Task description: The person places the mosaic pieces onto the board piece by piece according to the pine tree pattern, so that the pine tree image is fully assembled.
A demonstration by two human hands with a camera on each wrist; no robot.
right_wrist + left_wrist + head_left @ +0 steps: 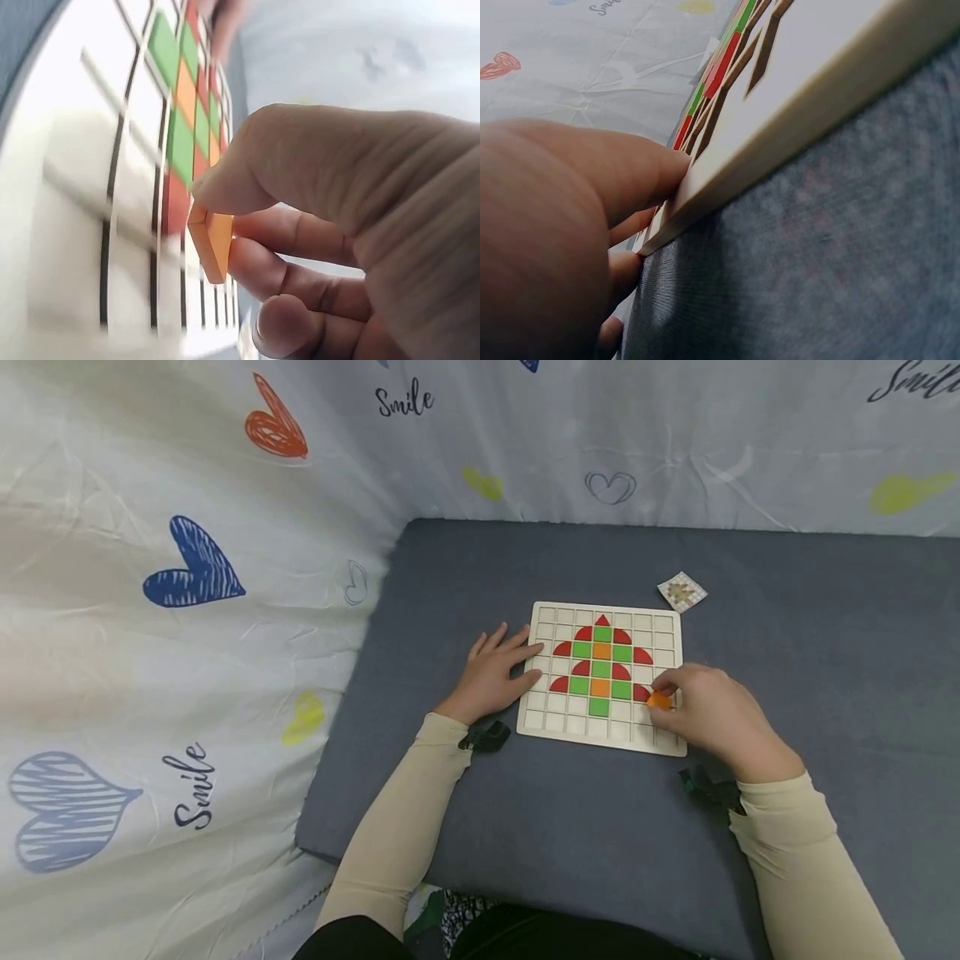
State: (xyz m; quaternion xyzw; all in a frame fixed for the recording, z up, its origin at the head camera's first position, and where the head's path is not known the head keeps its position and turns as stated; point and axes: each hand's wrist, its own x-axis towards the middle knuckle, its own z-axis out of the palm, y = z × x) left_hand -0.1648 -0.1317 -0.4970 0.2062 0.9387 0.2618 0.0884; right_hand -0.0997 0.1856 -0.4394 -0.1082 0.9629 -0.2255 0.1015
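A pale square board with a raised grid lies on the grey surface. Green squares, two orange squares, red quarter-round pieces and one red triangle fill cells in a tree-like pattern. My left hand rests at the board's left edge, fingers spread and their tips on the rim; the left wrist view shows the thumb against the board edge. Between thumb and fingers my right hand pinches an orange tile, held over the board's right side beside the lowest right red piece.
A small card printed with a grid pattern lies just beyond the board's far right corner. Grey fabric covers the surface. White curtain with hearts and "Smile" lettering hangs along the left and far sides.
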